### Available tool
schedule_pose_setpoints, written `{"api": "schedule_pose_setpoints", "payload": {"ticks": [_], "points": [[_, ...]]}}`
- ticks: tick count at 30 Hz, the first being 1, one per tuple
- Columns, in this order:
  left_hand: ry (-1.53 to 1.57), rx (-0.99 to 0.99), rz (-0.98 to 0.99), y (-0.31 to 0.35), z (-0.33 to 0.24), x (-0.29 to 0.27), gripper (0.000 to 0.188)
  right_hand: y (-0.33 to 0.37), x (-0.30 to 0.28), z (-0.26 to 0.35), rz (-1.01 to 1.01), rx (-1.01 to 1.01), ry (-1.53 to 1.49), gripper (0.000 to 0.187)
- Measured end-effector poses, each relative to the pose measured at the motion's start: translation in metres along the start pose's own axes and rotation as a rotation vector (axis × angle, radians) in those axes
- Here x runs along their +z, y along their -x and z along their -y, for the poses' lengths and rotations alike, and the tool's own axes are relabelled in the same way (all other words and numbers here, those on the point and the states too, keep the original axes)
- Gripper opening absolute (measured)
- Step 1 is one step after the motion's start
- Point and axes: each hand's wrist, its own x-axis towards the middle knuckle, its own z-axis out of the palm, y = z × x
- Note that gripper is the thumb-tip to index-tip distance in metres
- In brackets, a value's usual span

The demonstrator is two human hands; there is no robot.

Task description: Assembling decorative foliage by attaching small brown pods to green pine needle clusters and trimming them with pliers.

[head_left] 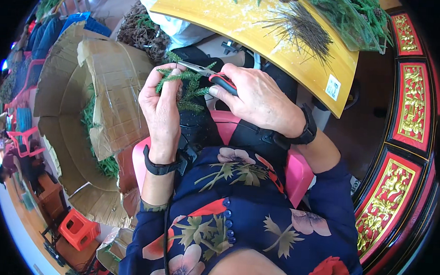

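Observation:
Over my lap, my left hand (160,106) pinches an artificial pine sprig (191,92) with short green needles. In my right hand (265,100) is a pair of long-nose pliers (197,68) with red and black handles. Their jaws point left and reach the top of the sprig, close to my left fingertips. Whether the jaws grip a stem or wire there is too small to tell. On the yellow table (219,14) ahead lies a bundle of thin brown wire-like stems (308,33).
A torn cardboard box (117,92) with green sprigs inside stands at my left. Beyond it is a pile of brown cones (143,33). Green branches in clear plastic (352,21) rest at the table's far right. Carved red and gold panels (410,103) line the right side.

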Motion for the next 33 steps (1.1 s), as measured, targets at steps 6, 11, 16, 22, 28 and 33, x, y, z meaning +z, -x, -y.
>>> {"api": "schedule_pose_setpoints", "payload": {"ticks": [6,11,16,22,28,33], "points": [[0.004,0.008,-0.023,0.001,0.000,0.001,0.011,-0.001,0.003,-0.003,-0.046,-0.091,0.014,0.031],[-0.002,-0.013,-0.013,0.003,-0.001,-0.001,0.012,-0.002,-0.002,0.001,0.006,-0.062,0.007,0.036],[0.077,-0.078,-0.035,0.002,-0.001,0.002,0.013,-0.003,0.001,-0.006,-0.041,-0.116,0.081,0.030],[0.165,-0.311,0.150,-0.009,0.012,-0.020,0.015,-0.016,-0.002,-0.012,-0.285,-0.264,0.565,0.019],[0.254,-0.458,0.130,-0.007,0.016,-0.018,0.015,-0.020,-0.008,0.008,-0.439,-0.406,1.216,0.019],[0.198,-0.275,0.170,-0.010,0.012,-0.017,0.017,-0.025,-0.021,0.012,-0.487,-0.508,1.090,0.020]]}}
